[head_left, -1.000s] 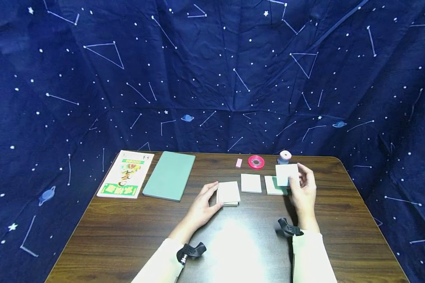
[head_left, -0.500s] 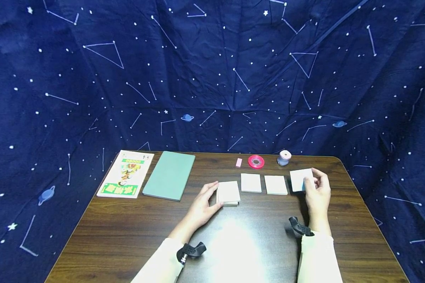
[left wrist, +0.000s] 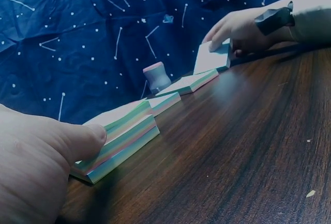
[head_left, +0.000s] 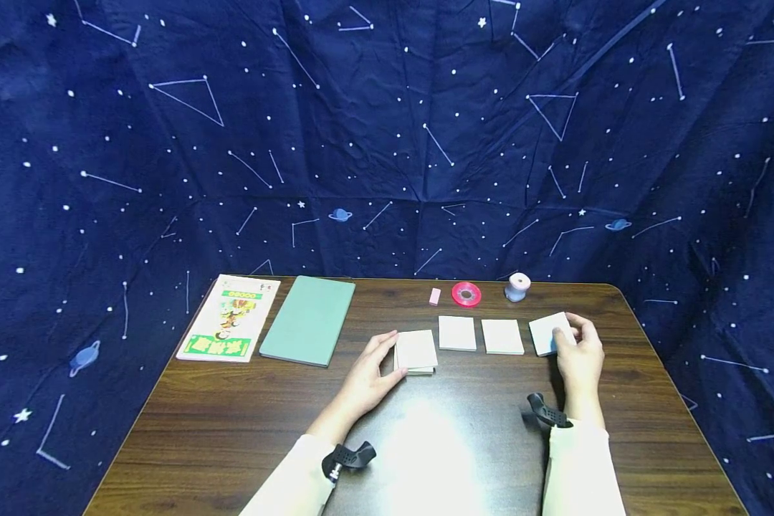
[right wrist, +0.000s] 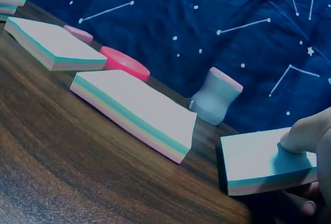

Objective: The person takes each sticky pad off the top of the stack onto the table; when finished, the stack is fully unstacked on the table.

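At the right of the row, my right hand [head_left: 580, 358] pinches a pad of sticky notes [head_left: 550, 334], thumb on its white top and fingers underneath. The right wrist view shows this pad [right wrist: 258, 162] tilted, close over the table, with coloured layers along its side. My left hand [head_left: 365, 380] grips a stack of sticky note pads [head_left: 416, 350] from the left, thumb [left wrist: 93, 136] along the near side and fingers at the far side. The upper pad sits slightly askew on the lower one. Two more pads, a left one [head_left: 456, 333] and a right one [head_left: 502, 337], lie flat between the hands.
Behind the pads are a pink eraser-like block [head_left: 435, 297], a red tape roll [head_left: 466, 294] and a pale spool-shaped object [head_left: 517, 287]. To the left lie a green notebook [head_left: 309, 320] and an illustrated booklet [head_left: 228, 317]. A dark blue starry cloth [head_left: 387, 143] hangs behind the table.
My right hand has carried its pad rightward from over the right flat pad, then lowered and turned it slightly beside that pad. The left hand stays on its stack.
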`<state>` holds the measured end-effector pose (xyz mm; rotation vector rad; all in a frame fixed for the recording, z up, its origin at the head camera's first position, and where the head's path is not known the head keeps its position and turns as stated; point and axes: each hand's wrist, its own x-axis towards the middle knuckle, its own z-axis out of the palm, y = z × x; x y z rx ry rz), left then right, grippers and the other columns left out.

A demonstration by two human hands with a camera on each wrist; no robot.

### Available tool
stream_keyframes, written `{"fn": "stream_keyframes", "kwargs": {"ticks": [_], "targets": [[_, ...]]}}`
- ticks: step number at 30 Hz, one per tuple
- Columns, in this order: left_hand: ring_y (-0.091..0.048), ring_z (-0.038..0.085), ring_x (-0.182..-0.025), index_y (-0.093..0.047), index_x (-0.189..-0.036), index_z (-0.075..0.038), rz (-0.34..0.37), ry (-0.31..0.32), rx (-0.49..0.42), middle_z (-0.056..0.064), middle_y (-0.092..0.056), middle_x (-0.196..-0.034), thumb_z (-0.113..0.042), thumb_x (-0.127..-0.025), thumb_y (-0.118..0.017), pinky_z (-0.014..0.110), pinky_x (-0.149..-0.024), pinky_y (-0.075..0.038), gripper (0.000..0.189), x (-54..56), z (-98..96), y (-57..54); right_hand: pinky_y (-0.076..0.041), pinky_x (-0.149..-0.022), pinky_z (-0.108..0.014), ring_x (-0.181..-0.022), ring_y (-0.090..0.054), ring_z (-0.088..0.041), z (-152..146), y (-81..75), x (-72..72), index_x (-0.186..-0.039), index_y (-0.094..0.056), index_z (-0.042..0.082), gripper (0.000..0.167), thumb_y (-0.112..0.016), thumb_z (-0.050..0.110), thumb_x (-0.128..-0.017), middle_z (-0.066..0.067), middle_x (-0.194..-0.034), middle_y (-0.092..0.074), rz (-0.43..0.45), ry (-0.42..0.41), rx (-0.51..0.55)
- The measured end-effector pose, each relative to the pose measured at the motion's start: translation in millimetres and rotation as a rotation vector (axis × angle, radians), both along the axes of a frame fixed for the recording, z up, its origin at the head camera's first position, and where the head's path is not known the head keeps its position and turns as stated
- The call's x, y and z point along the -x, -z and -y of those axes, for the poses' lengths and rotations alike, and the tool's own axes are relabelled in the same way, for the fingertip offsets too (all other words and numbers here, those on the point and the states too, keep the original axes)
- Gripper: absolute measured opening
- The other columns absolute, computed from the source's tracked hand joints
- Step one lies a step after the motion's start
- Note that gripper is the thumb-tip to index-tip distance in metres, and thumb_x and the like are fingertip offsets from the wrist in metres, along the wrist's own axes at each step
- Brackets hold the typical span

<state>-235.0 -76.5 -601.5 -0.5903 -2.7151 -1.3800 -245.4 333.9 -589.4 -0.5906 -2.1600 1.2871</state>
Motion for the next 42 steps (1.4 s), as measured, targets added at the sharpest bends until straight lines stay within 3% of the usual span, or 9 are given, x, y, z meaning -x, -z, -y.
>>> {"fn": "stream_keyframes", "kwargs": {"ticks": [3, 7, 10, 23, 32, 38, 42], "targets": [[-0.046, 0.034, -0.157, -0.051, -0.162, -0.007, 0.000, 0.000, 0.001, 0.010, -0.050, -0.166, -0.021, -0.098, -0.082, 0.055, -0.129, -0.038, 0.072, -0.2, -0.6, -0.7, -0.040, -0.073, -0.018, -0.085, -0.057, -0.007, 0.8, 0.9, 0.2, -0.136, -0.073, 0.004, 0.040, -0.075, 0.009, -0.097, -0.021, -0.108, -0.074, 0.003, 0.016, -0.038], [-0.046, 0.034, -0.157, -0.051, -0.162, -0.007, 0.005, -0.001, 0.004, 0.010, -0.050, -0.166, -0.021, -0.098, -0.082, 0.054, -0.130, -0.037, 0.073, -0.2, -0.9, -1.4, -0.043, -0.087, -0.036, -0.102, -0.064, -0.033, 0.2, 1.8, 0.2, -0.132, -0.074, 0.000, 0.039, -0.076, 0.008, -0.094, -0.026, -0.114, -0.073, 0.000, 0.037, -0.080], [-0.046, 0.035, -0.157, -0.051, -0.162, -0.007, 0.004, -0.001, 0.005, 0.011, -0.050, -0.166, -0.021, -0.098, -0.082, 0.055, -0.130, -0.038, 0.073, 0.0, -1.0, -1.1, -0.042, -0.092, -0.049, -0.110, -0.063, -0.045, -0.9, 2.5, 0.0, -0.130, -0.075, -0.003, 0.038, -0.077, 0.006, -0.093, -0.029, -0.114, -0.071, 0.002, 0.052, -0.092], [-0.045, 0.035, -0.158, -0.051, -0.162, -0.007, 0.006, 0.000, 0.000, 0.010, -0.049, -0.167, -0.023, -0.098, -0.082, 0.056, -0.130, -0.037, 0.072, -0.1, -0.6, 0.0, -0.034, -0.106, -0.058, -0.121, -0.051, -0.049, 0.6, 3.6, -0.6, -0.121, -0.075, -0.005, 0.032, -0.072, -0.001, -0.089, -0.028, -0.110, -0.066, 0.023, 0.091, -0.087], [-0.046, 0.036, -0.157, -0.051, -0.162, -0.006, 0.000, -0.003, 0.005, 0.011, -0.049, -0.167, -0.021, -0.098, -0.082, 0.058, -0.129, -0.038, 0.073, -0.5, -0.9, -1.2, -0.035, -0.101, -0.054, -0.112, -0.052, -0.046, -0.8, 0.5, -0.2, -0.117, -0.074, -0.005, 0.027, -0.071, 0.000, -0.091, -0.027, -0.104, -0.066, -0.032, 0.123, -0.078], [-0.046, 0.036, -0.157, -0.050, -0.162, -0.006, 0.003, 0.001, 0.005, 0.011, -0.049, -0.167, -0.021, -0.098, -0.082, 0.057, -0.129, -0.038, 0.073, -0.2, -1.1, -2.2, -0.037, -0.082, -0.023, -0.091, -0.054, -0.023, 1.3, -1.3, 3.7, -0.115, -0.075, -0.007, 0.021, -0.073, 0.000, -0.095, -0.027, -0.103, -0.066, -0.126, 0.064, -0.049], [-0.046, 0.035, -0.157, -0.051, -0.162, -0.006, 0.004, 0.001, 0.002, 0.011, -0.049, -0.167, -0.021, -0.098, -0.082, 0.055, -0.130, -0.037, 0.073, -0.1, -1.3, -2.8, -0.040, -0.080, -0.016, -0.090, -0.056, -0.016, 6.9, -3.1, 6.6, -0.118, -0.074, -0.005, 0.022, -0.072, 0.002, -0.098, -0.023, -0.108, -0.065, -0.162, -0.028, 0.001]]}}
